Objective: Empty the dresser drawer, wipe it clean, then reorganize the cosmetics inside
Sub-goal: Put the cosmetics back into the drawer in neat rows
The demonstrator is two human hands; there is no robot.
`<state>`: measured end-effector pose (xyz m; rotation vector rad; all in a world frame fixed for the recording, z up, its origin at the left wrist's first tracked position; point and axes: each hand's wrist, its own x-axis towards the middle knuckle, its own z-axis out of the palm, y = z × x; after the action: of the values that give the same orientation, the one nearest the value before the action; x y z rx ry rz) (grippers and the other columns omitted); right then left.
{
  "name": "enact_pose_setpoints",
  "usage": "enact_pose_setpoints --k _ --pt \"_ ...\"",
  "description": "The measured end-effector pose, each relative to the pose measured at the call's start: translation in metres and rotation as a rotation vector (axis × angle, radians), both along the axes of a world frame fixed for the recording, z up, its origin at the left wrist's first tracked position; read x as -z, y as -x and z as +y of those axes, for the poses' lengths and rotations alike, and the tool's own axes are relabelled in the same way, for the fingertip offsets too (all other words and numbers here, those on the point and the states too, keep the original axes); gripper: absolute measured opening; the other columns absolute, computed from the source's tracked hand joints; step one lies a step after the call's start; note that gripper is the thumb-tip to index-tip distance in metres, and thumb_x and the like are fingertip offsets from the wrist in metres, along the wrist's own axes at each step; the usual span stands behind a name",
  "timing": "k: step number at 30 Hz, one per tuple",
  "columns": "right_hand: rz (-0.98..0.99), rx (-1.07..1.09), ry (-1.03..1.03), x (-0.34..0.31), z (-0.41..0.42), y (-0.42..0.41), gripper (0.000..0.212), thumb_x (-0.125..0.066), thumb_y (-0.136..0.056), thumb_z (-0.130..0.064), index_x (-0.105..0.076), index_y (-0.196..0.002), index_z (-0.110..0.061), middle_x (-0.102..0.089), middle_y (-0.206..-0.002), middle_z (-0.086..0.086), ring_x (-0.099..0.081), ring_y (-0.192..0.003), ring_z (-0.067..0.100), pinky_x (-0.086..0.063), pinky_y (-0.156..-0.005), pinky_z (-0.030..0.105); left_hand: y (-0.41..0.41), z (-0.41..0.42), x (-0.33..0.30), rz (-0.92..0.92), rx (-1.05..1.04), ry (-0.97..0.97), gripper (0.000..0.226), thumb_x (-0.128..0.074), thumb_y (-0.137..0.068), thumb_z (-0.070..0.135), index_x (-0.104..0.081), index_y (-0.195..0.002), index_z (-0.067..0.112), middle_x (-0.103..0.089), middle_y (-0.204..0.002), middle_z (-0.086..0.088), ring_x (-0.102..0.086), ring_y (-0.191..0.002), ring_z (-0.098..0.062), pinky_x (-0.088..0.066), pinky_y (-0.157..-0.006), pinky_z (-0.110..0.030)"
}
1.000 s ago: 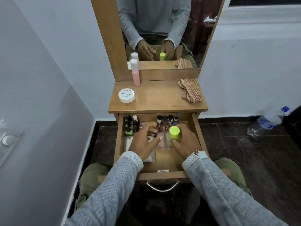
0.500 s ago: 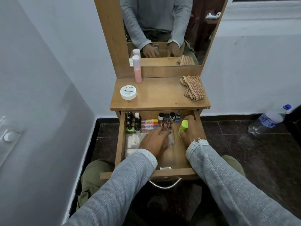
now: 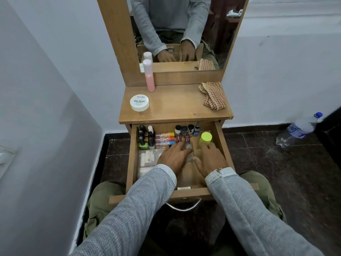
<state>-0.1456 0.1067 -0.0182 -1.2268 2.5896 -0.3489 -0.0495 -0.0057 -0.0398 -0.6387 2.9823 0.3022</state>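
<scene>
Reaching into the open drawer [image 3: 224, 145], both hands work at the far end. The right hand [image 3: 210, 160] has let go of the green-capped bottle [image 3: 205, 139], which a second ago it carried and which now stands upright at the far right; its fingers lie relaxed. The left hand [image 3: 174, 156] rests on a clear bottle [image 3: 189, 151], grip uncertain. Reorganizing looks nearly finished; the cloth [image 3: 214, 96] lies on the surface [image 3: 175, 108].
</scene>
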Motion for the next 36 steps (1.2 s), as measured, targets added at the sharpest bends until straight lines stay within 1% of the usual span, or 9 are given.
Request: enact_pose_setpoints --k 2,6,12,14,19,28,36 --pt "-0.087 0.007 -0.092 0.005 -0.004 0.004 0.053 -0.058 -0.089 -0.032 -0.037 -0.136 -0.023 -0.045 -0.131 0.012 -0.052 -0.115 0.032 -0.046 -0.097 0.039 0.0 0.0 -0.001 0.008 0.003 -0.008 0.05 -0.059 -0.091 0.02 -0.045 -0.138 0.025 -0.035 -0.148 -0.009 -0.038 -0.133 -0.028 -0.037 -0.108 -0.041" --pt "-0.119 0.048 -0.124 0.013 -0.011 0.014 0.052 -0.058 -0.089 -0.033 -0.038 -0.135 -0.022 -0.042 -0.13 0.015 -0.052 -0.114 0.036 -0.047 -0.096 0.043 0.0 -0.001 -0.001 0.022 0.007 -0.006 0.05 -0.06 -0.09 0.018 -0.046 -0.138 0.024 -0.033 -0.15 -0.007 -0.037 -0.134 -0.027 -0.037 -0.109 -0.042" --pt "-0.11 0.059 -0.157 0.019 -0.017 0.026 0.046 -0.057 -0.089 -0.031 -0.041 -0.13 -0.018 -0.042 -0.126 0.015 -0.053 -0.11 0.038 -0.047 -0.095 0.045 0.0 -0.002 -0.001 0.021 0.0 -0.017 0.046 -0.055 -0.092 0.019 -0.047 -0.137 0.024 -0.035 -0.15 -0.004 -0.036 -0.133 -0.026 -0.037 -0.108 -0.041" --pt "-0.099 0.053 -0.16 0.02 -0.02 0.029 0.047 -0.057 -0.089 -0.031 -0.04 -0.13 -0.017 -0.041 -0.126 0.016 -0.052 -0.109 0.039 -0.047 -0.094 0.045 0.001 -0.002 -0.002 0.02 -0.001 -0.026 0.046 -0.054 -0.093 0.018 -0.047 -0.137 0.024 -0.035 -0.15 -0.004 -0.036 -0.133 -0.026 -0.037 -0.107 -0.041" --pt "-0.108 0.058 -0.165 0.022 -0.027 0.033 0.054 -0.057 -0.089 -0.03 -0.034 -0.136 -0.016 -0.036 -0.132 0.018 -0.052 -0.112 0.041 -0.046 -0.096 0.046 0.001 -0.001 -0.001 0.013 -0.005 -0.036 0.047 -0.055 -0.092 0.018 -0.046 -0.138 0.024 -0.035 -0.15 -0.004 -0.035 -0.134 -0.026 -0.036 -0.108 -0.041" --pt "-0.114 0.067 -0.157 0.027 -0.033 0.037 0.051 -0.056 -0.089 -0.029 -0.036 -0.134 -0.016 -0.031 -0.139 0.018 -0.05 -0.115 0.042 -0.045 -0.098 0.047 0.001 -0.001 -0.003 0.003 -0.009 -0.039 0.048 -0.054 -0.093 0.018 -0.044 -0.139 0.023 -0.034 -0.15 -0.004 -0.034 -0.135 -0.026 -0.034 -0.11 -0.041" --pt "-0.098 0.059 -0.166 0.029 -0.037 0.039 0.055 -0.055 -0.089 -0.029 -0.033 -0.137 -0.016 -0.027 -0.145 0.018 -0.047 -0.119 0.041 -0.043 -0.1 0.046 0.0 0.0 -0.004 0.006 -0.005 -0.044 0.049 -0.056 -0.091 0.015 -0.046 -0.139 0.021 -0.035 -0.15 -0.005 -0.034 -0.134 -0.026 -0.035 -0.11 -0.042"
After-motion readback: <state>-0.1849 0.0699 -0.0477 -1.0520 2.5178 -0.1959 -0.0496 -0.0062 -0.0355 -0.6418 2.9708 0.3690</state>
